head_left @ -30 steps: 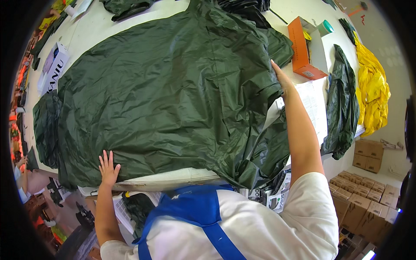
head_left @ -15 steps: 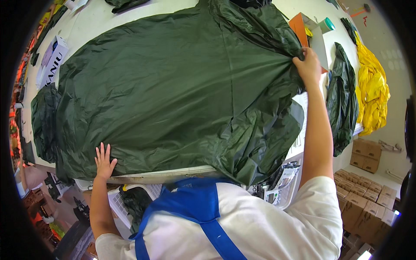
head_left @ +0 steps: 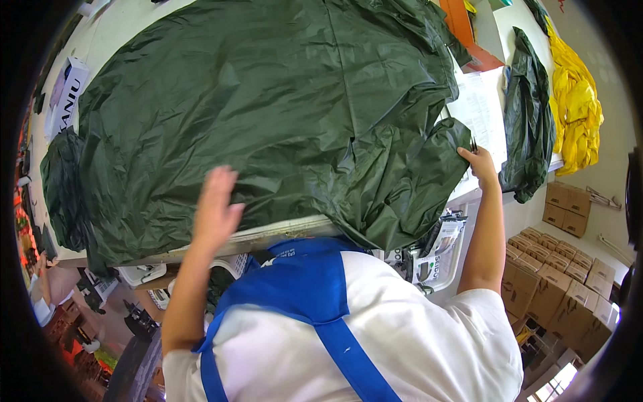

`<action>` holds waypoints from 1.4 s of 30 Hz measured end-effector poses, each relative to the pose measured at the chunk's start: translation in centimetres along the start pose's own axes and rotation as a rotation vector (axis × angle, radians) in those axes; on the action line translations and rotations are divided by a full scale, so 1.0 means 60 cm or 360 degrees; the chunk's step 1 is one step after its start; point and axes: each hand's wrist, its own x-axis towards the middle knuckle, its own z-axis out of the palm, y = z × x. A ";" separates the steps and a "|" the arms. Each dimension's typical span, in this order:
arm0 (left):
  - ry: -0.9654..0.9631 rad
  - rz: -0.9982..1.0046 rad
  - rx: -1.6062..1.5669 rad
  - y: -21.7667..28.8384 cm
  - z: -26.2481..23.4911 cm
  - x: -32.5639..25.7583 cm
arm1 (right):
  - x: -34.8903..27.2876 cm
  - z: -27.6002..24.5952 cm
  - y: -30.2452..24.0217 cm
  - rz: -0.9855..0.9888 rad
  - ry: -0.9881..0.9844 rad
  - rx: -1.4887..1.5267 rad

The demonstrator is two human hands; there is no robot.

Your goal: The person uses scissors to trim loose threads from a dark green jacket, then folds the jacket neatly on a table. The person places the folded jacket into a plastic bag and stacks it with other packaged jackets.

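A large dark green waterproof garment [head_left: 268, 100] lies spread over the table, wrinkled, with its near right part bunched and hanging over the front edge. My left hand [head_left: 218, 204] is slightly blurred above its near side, fingers stretched out and thumb apart, holding nothing. At the right, my right hand [head_left: 481, 163] is closed by the bunched part's edge, thumb and finger against the fabric. Thin dark pointed tips [head_left: 473, 145], like those of small snips, stick up from that hand; the rest of this tool is hidden.
White paper sheets [head_left: 477, 110] lie right of the garment, near an orange-edged box [head_left: 462, 27]. Beyond are another dark green garment [head_left: 526, 120] and a yellow one [head_left: 575, 107]. A white basket [head_left: 450, 268] of packets stands below the table edge; cartons [head_left: 556, 288] stack at right.
My right hand has let go of the gathered upper fabric and come nearer, to the bunched edge. My left hand has lifted off the cloth and moved right. The gathered folds have loosened.
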 end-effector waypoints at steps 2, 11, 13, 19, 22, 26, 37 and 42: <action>-0.0251 0.0464 -0.0402 0.105 0.057 0.061 | -0.065 0.000 -0.020 -0.0051 -0.0006 0.0381; -0.0746 0.0706 0.0157 0.149 0.190 0.092 | -0.479 -0.003 0.436 0.0666 0.1386 0.1433; -0.0784 0.0682 0.0237 0.166 0.193 0.081 | -0.578 0.123 0.545 0.1287 0.1487 0.1799; -0.0634 0.0885 0.0500 0.191 0.228 0.067 | -0.672 0.213 0.466 0.0970 0.1773 0.2701; -0.0723 0.0958 0.0501 0.206 0.212 0.054 | -0.677 0.120 0.247 0.0037 0.2176 0.2667; -0.0679 0.0886 0.0372 0.199 0.229 0.052 | -0.673 0.140 -0.163 -0.1109 0.1138 0.2390; -0.0240 -0.1186 -0.2200 0.196 0.238 0.021 | -0.226 0.220 -0.258 -0.1986 0.0264 -0.0397; 0.0670 -0.1181 -0.3316 0.204 0.219 0.019 | -0.008 0.106 -0.177 -0.1599 0.0217 -0.0700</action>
